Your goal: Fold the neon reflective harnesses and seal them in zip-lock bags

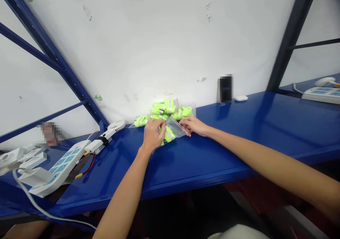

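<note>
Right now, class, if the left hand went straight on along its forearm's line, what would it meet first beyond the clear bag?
Beyond the clear bag, the left hand would probably meet the pile of bagged neon-yellow bundles before the white wall, though depth is hard to judge.

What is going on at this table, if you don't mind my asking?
A person is handling a clear plastic bag with both bare hands above the blue table. The left hand is at one side, and the right hand holds the edge with the red line. A bright yellow bundle shows in the bag; whether it is sealed, I can't tell. More yellow bundles lie just behind, near the wall.
</note>
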